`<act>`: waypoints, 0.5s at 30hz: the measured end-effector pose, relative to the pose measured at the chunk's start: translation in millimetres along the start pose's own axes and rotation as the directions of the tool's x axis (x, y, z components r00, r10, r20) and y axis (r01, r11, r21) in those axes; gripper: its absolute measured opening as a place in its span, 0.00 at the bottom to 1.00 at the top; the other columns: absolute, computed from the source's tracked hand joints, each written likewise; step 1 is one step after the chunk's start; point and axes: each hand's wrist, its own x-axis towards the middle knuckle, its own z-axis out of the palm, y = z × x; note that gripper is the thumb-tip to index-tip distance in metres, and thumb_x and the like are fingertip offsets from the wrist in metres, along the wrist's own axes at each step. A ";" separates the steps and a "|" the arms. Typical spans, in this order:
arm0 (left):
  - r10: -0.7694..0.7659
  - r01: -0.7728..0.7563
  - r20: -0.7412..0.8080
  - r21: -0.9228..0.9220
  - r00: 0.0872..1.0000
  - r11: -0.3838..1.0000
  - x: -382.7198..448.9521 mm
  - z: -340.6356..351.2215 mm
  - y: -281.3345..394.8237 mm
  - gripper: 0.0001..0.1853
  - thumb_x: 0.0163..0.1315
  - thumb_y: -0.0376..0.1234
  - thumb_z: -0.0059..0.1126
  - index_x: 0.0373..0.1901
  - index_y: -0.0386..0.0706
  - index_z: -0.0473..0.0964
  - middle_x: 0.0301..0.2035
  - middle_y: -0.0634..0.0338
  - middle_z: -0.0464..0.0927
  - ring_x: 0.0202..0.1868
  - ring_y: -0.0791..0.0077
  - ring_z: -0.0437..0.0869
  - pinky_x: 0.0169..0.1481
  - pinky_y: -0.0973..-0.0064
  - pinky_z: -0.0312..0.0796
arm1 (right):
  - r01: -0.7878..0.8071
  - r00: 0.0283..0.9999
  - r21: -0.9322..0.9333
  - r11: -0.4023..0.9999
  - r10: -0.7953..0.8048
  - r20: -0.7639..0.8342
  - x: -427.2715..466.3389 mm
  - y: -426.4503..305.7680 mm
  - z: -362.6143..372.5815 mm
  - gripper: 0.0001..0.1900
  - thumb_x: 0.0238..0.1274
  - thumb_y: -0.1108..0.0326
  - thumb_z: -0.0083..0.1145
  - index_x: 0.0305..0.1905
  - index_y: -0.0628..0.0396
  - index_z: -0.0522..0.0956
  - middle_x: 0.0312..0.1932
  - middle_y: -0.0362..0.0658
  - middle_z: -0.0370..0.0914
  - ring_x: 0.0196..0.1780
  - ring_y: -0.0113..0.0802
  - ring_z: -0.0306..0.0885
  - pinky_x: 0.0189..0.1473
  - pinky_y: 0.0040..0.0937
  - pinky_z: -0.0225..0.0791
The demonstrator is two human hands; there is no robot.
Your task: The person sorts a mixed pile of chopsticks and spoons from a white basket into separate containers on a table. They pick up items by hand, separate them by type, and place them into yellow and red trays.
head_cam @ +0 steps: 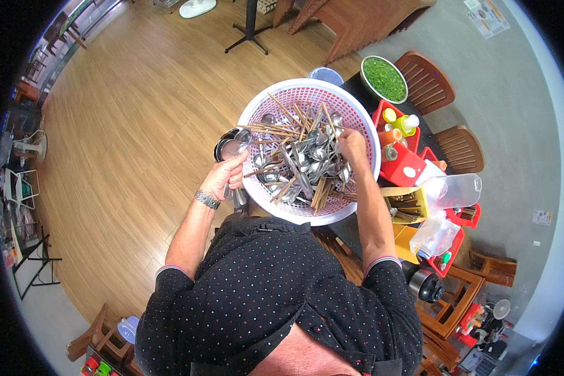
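Observation:
In front of me is a round white plastic colander basket (310,220) with a red-pink mesh inside. Metal spoons (317,155) and wooden chopsticks (322,192) lie in it in a jumbled heap. At its left rim, my left hand (225,176) grips a bundle of metal spoons (232,143), bowls up, handles below the fist. My right hand (355,145) reaches into the basket's right side, fingers curled down among the spoons. Its fingertips are hidden, so whether it holds one is unclear.
A dark table (364,89) runs along the right. On it are a steel bowl of chopped greens (384,80), red caddies (404,164) with bottles, a yellow chopstick holder (418,204) and a clear plastic container (456,190). Brown chairs (425,82) stand beyond.

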 end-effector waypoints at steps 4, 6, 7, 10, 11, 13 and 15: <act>0.031 -0.002 -0.158 0.181 0.987 0.983 -5.0 -7.2 -0.5 0.13 0.70 0.45 0.64 0.42 0.46 0.78 0.14 0.78 0.59 0.14 0.88 0.61 0.16 0.85 0.52 | -0.101 0.983 0.251 0.963 0.058 0.173 24.0 -3.3 -36.8 0.10 0.57 0.63 0.66 0.39 0.59 0.86 0.30 0.48 0.85 0.34 0.36 0.83 0.40 0.38 0.74; 0.020 0.014 -0.175 0.192 0.984 0.981 -5.0 -4.5 -2.3 0.15 0.69 0.45 0.65 0.44 0.44 0.79 0.15 0.77 0.62 0.15 0.88 0.63 0.17 0.86 0.53 | -0.079 0.964 0.241 0.967 0.012 0.267 31.0 -10.9 -33.5 0.13 0.57 0.61 0.67 0.40 0.60 0.86 0.31 0.49 0.85 0.36 0.37 0.84 0.41 0.37 0.74; 0.035 0.015 -0.203 0.237 0.979 0.971 -4.2 -2.5 -3.5 0.16 0.69 0.45 0.65 0.46 0.43 0.80 0.16 0.76 0.63 0.16 0.88 0.63 0.18 0.86 0.54 | -0.064 0.949 0.205 0.977 -0.004 0.315 32.4 -16.3 -24.3 0.14 0.57 0.60 0.68 0.41 0.61 0.86 0.31 0.50 0.85 0.37 0.38 0.85 0.42 0.37 0.75; 0.042 -0.002 -0.148 0.256 0.988 0.967 0.8 4.0 -9.0 0.17 0.67 0.47 0.68 0.39 0.43 0.79 0.19 0.74 0.65 0.18 0.89 0.66 0.20 0.85 0.59 | 0.122 0.917 -0.084 0.989 -0.080 0.390 35.5 -27.3 6.7 0.19 0.54 0.58 0.67 0.41 0.66 0.85 0.36 0.61 0.85 0.45 0.55 0.86 0.49 0.44 0.77; 0.024 0.006 -0.130 0.229 0.991 0.973 2.1 5.2 -10.2 0.16 0.67 0.46 0.67 0.40 0.42 0.80 0.20 0.74 0.66 0.20 0.88 0.66 0.21 0.85 0.59 | 0.162 0.913 -0.220 0.962 -0.062 0.403 33.9 -29.9 16.5 0.20 0.53 0.57 0.67 0.41 0.67 0.85 0.38 0.64 0.84 0.47 0.59 0.85 0.51 0.46 0.78; -0.003 0.021 -0.080 0.225 0.997 0.974 4.6 6.9 -11.1 0.16 0.68 0.45 0.67 0.43 0.41 0.81 0.23 0.72 0.68 0.22 0.88 0.66 0.22 0.86 0.57 | 0.111 0.944 -0.184 0.977 -0.046 0.327 25.9 -31.5 28.5 0.19 0.53 0.58 0.66 0.39 0.67 0.85 0.38 0.65 0.84 0.46 0.60 0.85 0.51 0.49 0.78; 0.008 0.000 -0.036 0.225 0.999 0.974 5.0 8.2 -11.1 0.15 0.68 0.45 0.66 0.41 0.41 0.81 0.24 0.72 0.68 0.22 0.88 0.66 0.22 0.86 0.56 | 0.082 0.942 -0.258 0.963 0.009 0.335 20.5 -33.1 31.2 0.20 0.52 0.56 0.69 0.39 0.66 0.85 0.38 0.64 0.84 0.46 0.59 0.85 0.50 0.49 0.78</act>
